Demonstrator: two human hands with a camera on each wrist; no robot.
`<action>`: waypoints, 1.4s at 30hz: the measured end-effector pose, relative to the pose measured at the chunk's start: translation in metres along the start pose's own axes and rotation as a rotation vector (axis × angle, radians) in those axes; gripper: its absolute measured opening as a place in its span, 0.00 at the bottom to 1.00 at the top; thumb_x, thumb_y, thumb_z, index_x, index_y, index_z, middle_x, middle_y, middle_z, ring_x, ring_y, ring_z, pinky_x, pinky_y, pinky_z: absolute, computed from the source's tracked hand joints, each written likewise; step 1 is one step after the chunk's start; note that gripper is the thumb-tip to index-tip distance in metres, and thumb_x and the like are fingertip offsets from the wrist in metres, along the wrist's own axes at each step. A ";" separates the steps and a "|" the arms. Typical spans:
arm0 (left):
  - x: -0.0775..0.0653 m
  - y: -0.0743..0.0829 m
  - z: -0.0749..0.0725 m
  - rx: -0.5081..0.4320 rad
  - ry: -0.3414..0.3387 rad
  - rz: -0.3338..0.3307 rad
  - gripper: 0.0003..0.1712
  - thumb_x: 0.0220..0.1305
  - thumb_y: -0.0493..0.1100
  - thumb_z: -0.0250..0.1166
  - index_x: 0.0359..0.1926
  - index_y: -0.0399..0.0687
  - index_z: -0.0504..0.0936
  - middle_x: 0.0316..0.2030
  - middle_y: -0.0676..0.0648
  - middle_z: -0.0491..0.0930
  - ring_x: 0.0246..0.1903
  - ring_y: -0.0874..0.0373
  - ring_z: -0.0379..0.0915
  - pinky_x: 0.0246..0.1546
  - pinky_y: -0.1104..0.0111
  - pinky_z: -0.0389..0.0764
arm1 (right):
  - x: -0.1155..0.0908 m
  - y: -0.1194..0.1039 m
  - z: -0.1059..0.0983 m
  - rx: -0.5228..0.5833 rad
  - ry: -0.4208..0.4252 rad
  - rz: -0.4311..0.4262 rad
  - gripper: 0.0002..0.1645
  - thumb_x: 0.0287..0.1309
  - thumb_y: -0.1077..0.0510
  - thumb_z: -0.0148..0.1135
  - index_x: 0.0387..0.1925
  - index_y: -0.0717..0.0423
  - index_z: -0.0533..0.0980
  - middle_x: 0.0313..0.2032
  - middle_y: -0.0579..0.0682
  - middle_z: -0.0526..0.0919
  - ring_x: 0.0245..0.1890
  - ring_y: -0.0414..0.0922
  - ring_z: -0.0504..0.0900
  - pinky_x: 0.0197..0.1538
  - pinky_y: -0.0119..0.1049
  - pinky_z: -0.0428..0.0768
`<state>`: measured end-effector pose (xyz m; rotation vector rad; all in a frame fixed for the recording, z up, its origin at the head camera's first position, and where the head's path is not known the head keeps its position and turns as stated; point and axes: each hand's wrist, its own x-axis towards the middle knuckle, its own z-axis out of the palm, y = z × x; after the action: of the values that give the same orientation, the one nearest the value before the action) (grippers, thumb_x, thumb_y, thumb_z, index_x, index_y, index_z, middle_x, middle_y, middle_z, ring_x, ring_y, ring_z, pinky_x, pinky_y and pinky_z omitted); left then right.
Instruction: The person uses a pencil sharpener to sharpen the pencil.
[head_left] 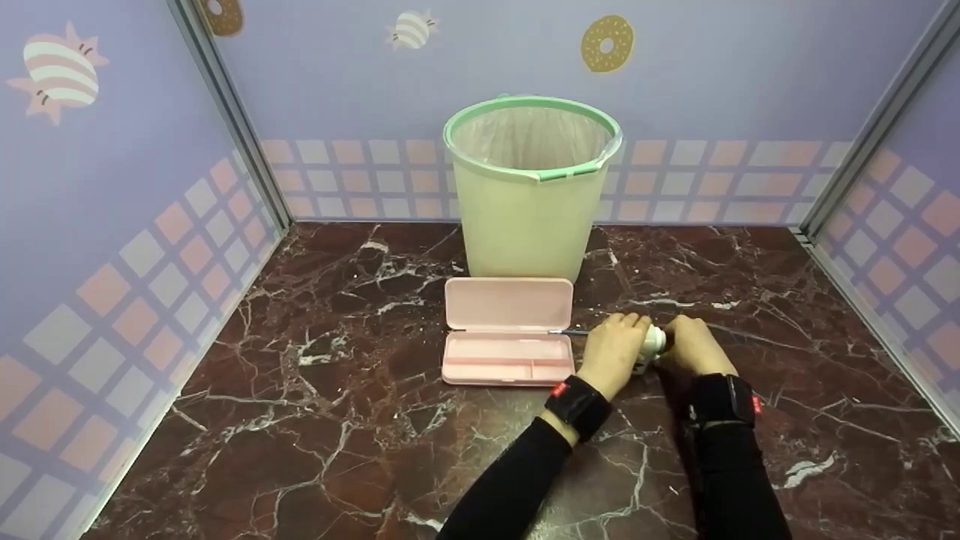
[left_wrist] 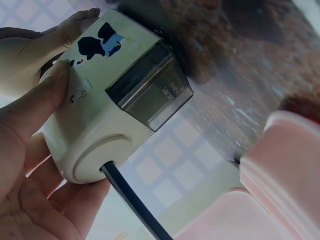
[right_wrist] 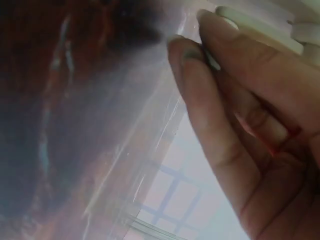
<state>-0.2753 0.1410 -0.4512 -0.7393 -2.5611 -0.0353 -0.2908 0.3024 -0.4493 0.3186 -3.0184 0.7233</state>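
Observation:
A white pencil sharpener with a dark printed figure and a clear smoky shavings drawer is gripped by my left hand, thumb on one side and fingers on the other. From its round front hole sticks a dark pencil, which points left toward the pencil case in the head view. My right hand is at the sharpener's opposite end. In the right wrist view, thumb and finger pinch the end of a pale crank handle, largely hidden by the fingers.
An open pink pencil case lies left of the hands, its lid raised toward the back. Behind it stands a pale green bin with a plastic liner. Patterned panels border the dark marbled tabletop.

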 end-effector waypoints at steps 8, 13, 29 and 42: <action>0.001 0.002 0.000 0.016 -0.012 -0.024 0.22 0.60 0.45 0.63 0.56 0.60 0.82 0.50 0.58 0.85 0.45 0.63 0.81 0.46 0.74 0.81 | -0.008 -0.006 -0.012 0.023 -0.128 0.003 0.08 0.27 0.68 0.72 0.18 0.61 0.81 0.18 0.47 0.81 0.19 0.42 0.73 0.26 0.35 0.74; 0.002 0.003 -0.001 0.028 -0.013 -0.041 0.21 0.59 0.46 0.63 0.55 0.62 0.82 0.47 0.59 0.85 0.44 0.63 0.81 0.46 0.74 0.81 | -0.015 -0.011 -0.021 0.008 -0.189 -0.005 0.07 0.27 0.66 0.72 0.16 0.59 0.80 0.17 0.43 0.79 0.21 0.42 0.72 0.27 0.34 0.72; 0.003 0.005 -0.002 0.023 -0.010 -0.057 0.18 0.61 0.46 0.62 0.52 0.62 0.83 0.44 0.60 0.85 0.42 0.63 0.79 0.44 0.74 0.80 | -0.026 -0.019 -0.047 0.067 -0.271 -0.077 0.05 0.38 0.66 0.72 0.20 0.59 0.81 0.18 0.44 0.81 0.17 0.38 0.73 0.24 0.32 0.73; 0.003 0.004 -0.005 -0.013 -0.028 -0.050 0.19 0.61 0.45 0.61 0.53 0.60 0.83 0.45 0.59 0.85 0.44 0.62 0.80 0.45 0.74 0.80 | -0.033 -0.022 -0.057 0.105 -0.159 -0.145 0.03 0.44 0.67 0.70 0.25 0.63 0.84 0.23 0.53 0.86 0.20 0.38 0.78 0.25 0.29 0.74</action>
<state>-0.2738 0.1451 -0.4459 -0.6858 -2.6083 -0.0579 -0.2557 0.3155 -0.3905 0.6199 -3.0662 0.8857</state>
